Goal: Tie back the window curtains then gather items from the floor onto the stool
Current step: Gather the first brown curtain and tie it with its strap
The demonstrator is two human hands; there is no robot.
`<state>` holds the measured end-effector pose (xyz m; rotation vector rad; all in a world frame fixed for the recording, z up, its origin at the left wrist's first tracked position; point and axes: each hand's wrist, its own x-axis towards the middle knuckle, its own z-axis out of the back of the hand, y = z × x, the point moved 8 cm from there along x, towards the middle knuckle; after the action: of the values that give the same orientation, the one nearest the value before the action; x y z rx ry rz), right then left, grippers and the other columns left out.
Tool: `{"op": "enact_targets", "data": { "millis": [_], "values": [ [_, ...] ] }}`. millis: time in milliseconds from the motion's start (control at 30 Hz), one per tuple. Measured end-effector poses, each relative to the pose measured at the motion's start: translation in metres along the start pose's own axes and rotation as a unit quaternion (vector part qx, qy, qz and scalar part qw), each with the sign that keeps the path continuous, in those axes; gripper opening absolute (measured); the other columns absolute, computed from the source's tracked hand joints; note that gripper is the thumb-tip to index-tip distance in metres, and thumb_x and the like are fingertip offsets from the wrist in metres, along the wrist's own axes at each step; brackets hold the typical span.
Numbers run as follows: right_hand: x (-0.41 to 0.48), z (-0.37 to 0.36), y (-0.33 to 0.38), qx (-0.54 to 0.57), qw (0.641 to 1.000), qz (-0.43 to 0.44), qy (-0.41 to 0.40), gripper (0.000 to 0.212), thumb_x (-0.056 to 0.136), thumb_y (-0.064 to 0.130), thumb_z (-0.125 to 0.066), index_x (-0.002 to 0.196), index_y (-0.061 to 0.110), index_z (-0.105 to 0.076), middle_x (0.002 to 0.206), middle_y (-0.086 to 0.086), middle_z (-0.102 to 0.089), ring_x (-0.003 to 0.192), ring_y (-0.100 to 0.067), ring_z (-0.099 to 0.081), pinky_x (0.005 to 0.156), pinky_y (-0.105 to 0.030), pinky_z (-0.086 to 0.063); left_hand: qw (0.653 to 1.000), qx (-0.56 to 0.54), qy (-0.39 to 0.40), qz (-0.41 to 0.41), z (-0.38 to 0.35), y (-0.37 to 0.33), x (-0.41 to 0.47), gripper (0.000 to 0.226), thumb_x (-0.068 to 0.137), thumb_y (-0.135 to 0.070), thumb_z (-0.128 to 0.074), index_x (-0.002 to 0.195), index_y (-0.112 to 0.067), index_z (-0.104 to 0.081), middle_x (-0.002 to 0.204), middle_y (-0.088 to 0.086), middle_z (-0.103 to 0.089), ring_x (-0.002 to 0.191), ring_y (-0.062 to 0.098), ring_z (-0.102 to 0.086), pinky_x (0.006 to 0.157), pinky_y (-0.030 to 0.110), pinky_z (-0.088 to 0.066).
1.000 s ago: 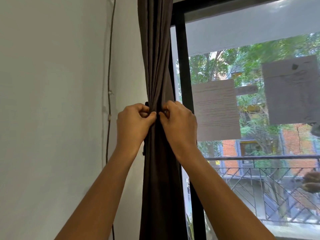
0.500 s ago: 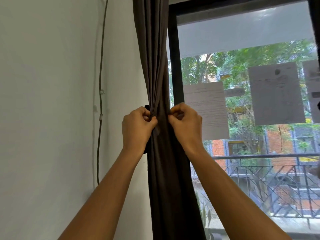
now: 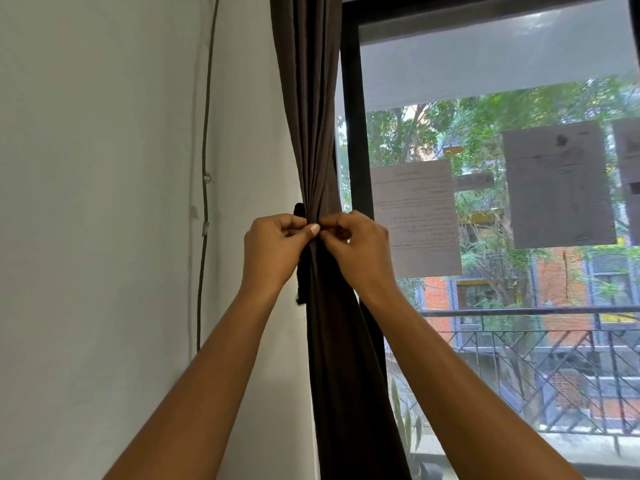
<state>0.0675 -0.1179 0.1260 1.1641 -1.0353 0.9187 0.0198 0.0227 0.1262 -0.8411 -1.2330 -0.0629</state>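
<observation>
Dark curtain [image 3: 311,116] bunched narrow between wall [image 3: 104,202] and window frame [image 3: 351,133], left hand [image 3: 273,251] and right hand [image 3: 360,251] touching at its waist, fingers curled, both pinching the bunch, tie [image 3: 300,282] end hanging beside left wrist.

Daylight enters through the window [image 3: 485,81] on the right; its top band of glass is washed out, with pale glare near the upper right corner. The backlit brown curtain [image 3: 311,116] shows folds above and turns nearly black below. The white wall [image 3: 104,202] is softly, evenly lit. On the glass, paper sheets [image 3: 415,216] read as dim silhouettes. Wide-angle distortion bends the cable [image 3: 206,133] and tilts the window frame [image 3: 349,133].
</observation>
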Motion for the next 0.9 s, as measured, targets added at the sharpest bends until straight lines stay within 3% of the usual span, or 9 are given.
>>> {"op": "enact_targets", "data": {
  "millis": [133, 267, 400, 533, 633, 700, 800, 900],
  "values": [
    [-0.008, -0.001, -0.011, 0.138, 0.988, -0.069, 0.0, 0.022, 0.085, 0.016, -0.067, 0.107, 0.013, -0.071, 0.093, 0.01, -0.066, 0.078, 0.01, -0.059, 0.075, -0.003, -0.046, 1.0, 0.018, -0.006, -0.003, 0.001, -0.002, 0.002, 0.023, 0.083, -0.025, -0.072, 0.102, -0.012, -0.073, 0.087, 0.003, -0.072, 0.082, 0.017, -0.07, 0.083, 0.04, -0.058],
    [-0.009, -0.002, -0.018, 0.148, 0.985, -0.089, 0.0, 0.024, 0.086, 0.014, -0.066, 0.11, 0.014, -0.069, 0.105, 0.002, -0.068, 0.086, 0.001, -0.062, 0.082, -0.009, -0.049, 0.998, -0.027, 0.039, 0.032, -0.007, 0.002, 0.001, 0.025, 0.085, -0.022, -0.07, 0.107, -0.01, -0.071, 0.098, 0.009, -0.073, 0.084, 0.02, -0.071, 0.077, 0.04, -0.06],
    [-0.011, -0.007, -0.015, 0.146, 0.986, -0.06, 0.049, 0.027, 0.09, 0.009, -0.06, 0.116, 0.011, -0.066, 0.095, 0.009, -0.062, 0.078, 0.014, -0.055, 0.071, 0.001, -0.041, 0.997, -0.039, 0.052, 0.034, -0.008, 0.002, 0.002, 0.02, 0.087, -0.026, -0.067, 0.102, -0.013, -0.073, 0.092, 0.006, -0.073, 0.082, 0.019, -0.071, 0.076, 0.04, -0.06],
    [-0.019, -0.017, -0.016, 0.147, 0.979, -0.038, 0.132, 0.028, 0.094, 0.007, -0.05, 0.117, 0.013, -0.066, 0.09, 0.009, -0.055, 0.082, 0.0, -0.056, 0.073, -0.007, -0.044, 0.999, -0.025, 0.04, 0.027, -0.003, -0.001, 0.006, 0.023, 0.083, -0.037, -0.069, 0.088, -0.015, -0.074, 0.082, 0.008, -0.073, 0.076, 0.022, -0.071, 0.073, 0.037, -0.06],
    [-0.019, -0.021, -0.026, 0.162, 0.967, -0.062, 0.187, 0.03, 0.094, 0.003, -0.048, 0.114, 0.012, -0.068, 0.102, 0.002, -0.061, 0.092, -0.005, -0.059, 0.083, -0.013, -0.048, 1.0, 0.005, 0.026, 0.016, -0.001, 0.001, 0.009, 0.024, 0.085, -0.028, -0.07, 0.099, -0.008, -0.072, 0.085, 0.011, -0.073, 0.076, 0.023, -0.071, 0.078, 0.042, -0.06],
    [-0.012, -0.016, -0.041, 0.14, 0.976, -0.098, 0.136, 0.028, 0.094, 0.003, -0.048, 0.106, 0.013, -0.071, 0.108, 0.0, -0.065, 0.096, -0.007, -0.061, 0.09, -0.02, -0.049, 0.999, 0.05, 0.007, -0.004, 0.002, 0.0, 0.009, 0.028, 0.085, -0.025, -0.071, 0.105, -0.006, -0.071, 0.086, 0.01, -0.073, 0.079, 0.022, -0.07, 0.084, 0.039, -0.058],
    [-0.001, -0.008, -0.076, 0.118, 0.973, -0.196, 0.008, 0.024, 0.095, 0.01, -0.051, 0.107, 0.018, -0.069, 0.112, -0.005, -0.066, 0.088, -0.011, -0.06, 0.085, -0.026, -0.048, 0.996, 0.088, -0.01, -0.024, 0.009, 0.0, 0.005, 0.027, 0.084, -0.022, -0.071, 0.107, -0.007, -0.07, 0.076, 0.003, -0.07, 0.074, 0.014, -0.066, 0.082, 0.024, -0.052],
    [0.004, -0.031, -0.098, 0.177, 0.935, -0.302, 0.054, 0.039, 0.093, 0.013, -0.056, 0.131, 0.016, -0.05, 0.133, -0.006, -0.053, 0.119, -0.022, -0.052, 0.094, -0.03, -0.041, 0.995, 0.093, -0.018, -0.027, 0.021, 0.002, 0.003, 0.025, 0.084, -0.021, -0.071, 0.106, -0.009, -0.07, 0.07, -0.002, -0.067, 0.07, 0.009, -0.064, 0.077, 0.02, -0.051]
  ]
}}
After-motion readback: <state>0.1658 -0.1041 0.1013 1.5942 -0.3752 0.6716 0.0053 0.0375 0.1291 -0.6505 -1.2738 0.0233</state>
